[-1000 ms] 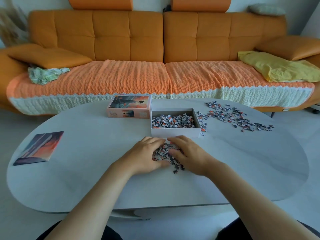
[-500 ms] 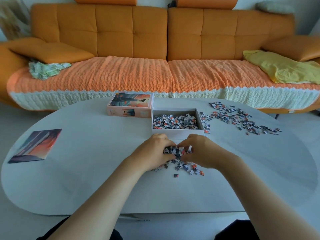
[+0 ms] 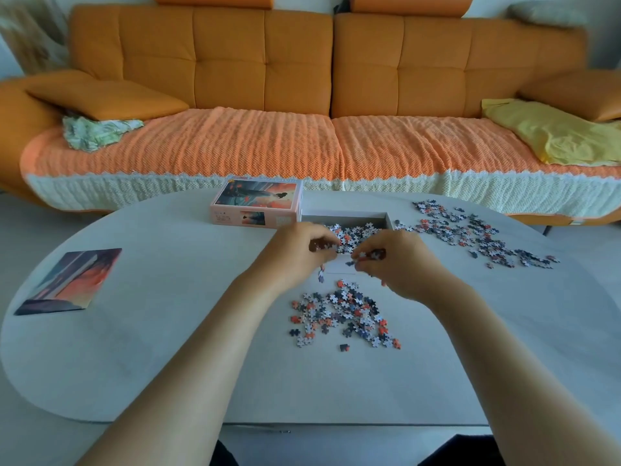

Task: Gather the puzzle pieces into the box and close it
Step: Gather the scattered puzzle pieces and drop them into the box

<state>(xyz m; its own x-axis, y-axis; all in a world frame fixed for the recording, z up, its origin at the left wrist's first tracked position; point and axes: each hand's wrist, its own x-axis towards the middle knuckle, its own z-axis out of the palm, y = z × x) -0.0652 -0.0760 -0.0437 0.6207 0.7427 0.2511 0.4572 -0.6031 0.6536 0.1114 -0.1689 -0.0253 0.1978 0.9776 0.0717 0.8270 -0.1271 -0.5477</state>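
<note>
The open white box point(image 3: 389, 219) sits mid-table, partly filled with puzzle pieces. My left hand point(image 3: 295, 250) and my right hand point(image 3: 400, 264) are raised over its near wall, each pinched on a clump of pieces; one or two pieces fall from the left hand. A loose heap of puzzle pieces point(image 3: 342, 314) lies on the table just below my hands. A second spread of pieces point(image 3: 470, 233) lies to the right of the box. The pink lid point(image 3: 257, 206) with the picture rests left of the box.
A picture card point(image 3: 70, 280) lies at the table's left end. The grey oval table point(image 3: 151, 331) ends near me. Behind it stands an orange sofa point(image 3: 302, 79) with a yellow cloth point(image 3: 551, 132) and a green cloth point(image 3: 97, 129).
Both hands scooped pieces from the near heap, lifted them and carried them up to the box's near edge. The heap left behind is spread out and uncovered.
</note>
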